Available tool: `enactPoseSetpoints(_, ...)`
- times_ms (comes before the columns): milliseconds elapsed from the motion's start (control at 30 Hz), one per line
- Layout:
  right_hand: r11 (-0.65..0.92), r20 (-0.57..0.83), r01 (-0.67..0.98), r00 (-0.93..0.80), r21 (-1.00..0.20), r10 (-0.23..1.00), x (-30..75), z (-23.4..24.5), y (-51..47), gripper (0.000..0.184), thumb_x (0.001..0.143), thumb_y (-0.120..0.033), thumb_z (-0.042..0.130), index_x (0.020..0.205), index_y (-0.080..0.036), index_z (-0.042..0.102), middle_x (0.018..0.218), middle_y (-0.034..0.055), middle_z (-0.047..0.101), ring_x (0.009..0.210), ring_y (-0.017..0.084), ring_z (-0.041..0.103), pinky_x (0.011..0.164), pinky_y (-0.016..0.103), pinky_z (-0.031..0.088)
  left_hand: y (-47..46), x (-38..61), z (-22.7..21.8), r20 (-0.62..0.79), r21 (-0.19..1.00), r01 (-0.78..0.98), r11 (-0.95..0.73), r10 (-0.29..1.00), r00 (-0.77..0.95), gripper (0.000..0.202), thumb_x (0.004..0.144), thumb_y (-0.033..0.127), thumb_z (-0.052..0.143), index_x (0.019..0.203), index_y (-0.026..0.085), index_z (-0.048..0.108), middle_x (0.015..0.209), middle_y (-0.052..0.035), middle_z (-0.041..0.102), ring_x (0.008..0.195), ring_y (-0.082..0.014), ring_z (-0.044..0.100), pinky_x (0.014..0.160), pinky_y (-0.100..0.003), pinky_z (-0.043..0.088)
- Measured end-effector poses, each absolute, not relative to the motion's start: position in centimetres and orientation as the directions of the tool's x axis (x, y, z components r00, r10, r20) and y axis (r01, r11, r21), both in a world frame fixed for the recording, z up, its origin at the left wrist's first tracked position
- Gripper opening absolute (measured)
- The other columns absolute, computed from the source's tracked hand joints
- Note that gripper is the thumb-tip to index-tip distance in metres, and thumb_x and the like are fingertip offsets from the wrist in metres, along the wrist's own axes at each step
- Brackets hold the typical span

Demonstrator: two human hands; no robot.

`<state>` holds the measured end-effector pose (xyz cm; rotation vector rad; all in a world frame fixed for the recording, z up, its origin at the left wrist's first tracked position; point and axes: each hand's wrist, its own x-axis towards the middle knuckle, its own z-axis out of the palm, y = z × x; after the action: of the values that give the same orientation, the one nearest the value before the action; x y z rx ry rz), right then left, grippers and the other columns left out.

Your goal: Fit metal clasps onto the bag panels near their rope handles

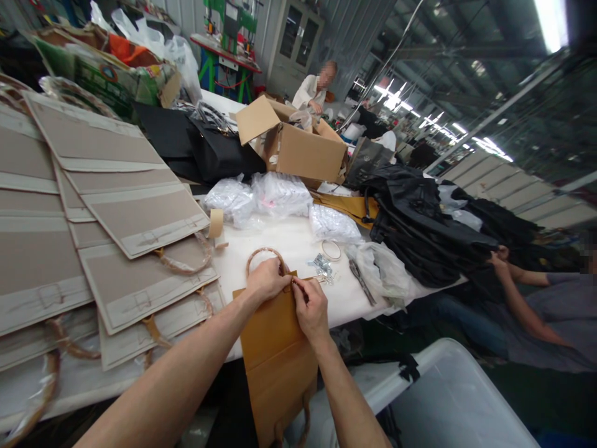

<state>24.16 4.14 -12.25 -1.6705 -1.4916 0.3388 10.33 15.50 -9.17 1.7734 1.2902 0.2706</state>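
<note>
A tan leather bag panel hangs over the near edge of the white table. Its wrapped round handle lies on the tabletop. My left hand is closed over the panel's top edge at the base of that handle. My right hand pinches the same top edge just to the right; whether a small part is between its fingertips is unclear. A small heap of metal fittings lies just beyond my hands.
Beige bag panels with handles are stacked at the left. Clear plastic packets, a tape roll, an open carton and black bags cover the far side. A seated person is at the right, another person further back. A white bin stands below.
</note>
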Motion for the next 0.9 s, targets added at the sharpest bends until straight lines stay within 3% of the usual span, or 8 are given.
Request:
enactPoseSetpoints(300, 0.051, 0.31, 0.724, 0.23, -0.688, 0.922, 23.0, -11.9, 4.6, 0.032, 0.106, -0.028, 0.049, 0.123, -0.024, 0.075, 0.103, 0.0115, 0.066, 0.098, 0.025, 0.064, 0.091, 0.04, 0.055, 14.9, 10.1, -9.4, -0.256, 0.793, 0.607, -0.06, 0.87, 0.421, 0.025, 0.091, 0.027, 0.057, 0.107, 0.022, 0.075, 0.104, -0.0092, 0.08, 0.103, -0.0259, 0.072, 0.086, -0.031, 0.05)
enactPoseSetpoints(467, 0.017, 0.294, 0.688, 0.287, -0.726, 0.912, 22.6, -11.9, 4.8, 0.033, 0.106, -0.033, 0.049, 0.124, -0.025, 0.075, 0.1, 0.0101, 0.063, 0.097, 0.025, 0.064, 0.09, 0.038, 0.054, 15.0, 9.8, -9.0, -0.258, 0.817, 0.576, -0.037, 0.869, 0.421, 0.024, 0.093, 0.031, 0.055, 0.102, 0.021, 0.075, 0.108, -0.0107, 0.08, 0.108, -0.0272, 0.071, 0.092, -0.032, 0.049)
enactPoseSetpoints(600, -0.035, 0.183, 0.495, 0.384, -0.868, 0.905, 23.6, -12.2, 4.7, 0.034, 0.103, -0.044, 0.055, 0.12, -0.025, 0.077, 0.09, 0.0052, 0.063, 0.079, 0.021, 0.061, 0.076, 0.034, 0.054, 15.2, 9.6, -9.2, -0.239, 0.858, 0.513, -0.026, 0.863, 0.444, 0.021, 0.093, 0.029, 0.056, 0.099, 0.02, 0.075, 0.105, -0.0076, 0.08, 0.104, -0.024, 0.072, 0.09, -0.029, 0.05)
enactPoseSetpoints(733, -0.063, 0.041, 0.164, 0.56, -0.984, 0.827, 24.3, -12.7, 4.4, 0.053, 0.091, -0.05, 0.071, 0.135, -0.023, 0.063, 0.105, 0.0046, 0.064, 0.064, 0.013, 0.055, 0.059, 0.028, 0.048, 15.3, 9.4, -10.1, -0.205, 0.899, 0.436, -0.034, 0.848, 0.488, 0.021, 0.092, 0.033, 0.064, 0.106, 0.02, 0.073, 0.102, -0.0043, 0.08, 0.095, -0.0208, 0.074, 0.084, -0.026, 0.053)
enactPoseSetpoints(833, 0.002, 0.033, 0.046, 0.692, -0.999, 0.721, 24.5, -13.1, 4.1, 0.056, 0.09, -0.05, 0.071, 0.138, -0.024, 0.058, 0.111, 0.0052, 0.062, 0.064, 0.011, 0.053, 0.057, 0.025, 0.046, 15.3, 9.4, -10.8, -0.173, 0.911, 0.408, -0.056, 0.846, 0.504, 0.026, 0.087, 0.037, 0.074, 0.106, 0.019, 0.071, 0.103, -0.0055, 0.08, 0.096, -0.0223, 0.074, 0.085, -0.028, 0.054)
enactPoseSetpoints(900, 0.023, 0.044, 0.039, 0.774, -0.999, 0.631, 24.5, -13.2, 3.9, 0.054, 0.092, -0.051, 0.068, 0.136, -0.023, 0.057, 0.114, 0.0071, 0.063, 0.07, 0.013, 0.057, 0.064, 0.026, 0.049, 15.3, 9.5, -11.0, -0.15, 0.911, 0.405, -0.074, 0.857, 0.493, 0.021, 0.086, 0.033, 0.074, 0.101, 0.018, 0.07, 0.105, -0.0079, 0.08, 0.099, -0.0244, 0.073, 0.088, -0.031, 0.054)
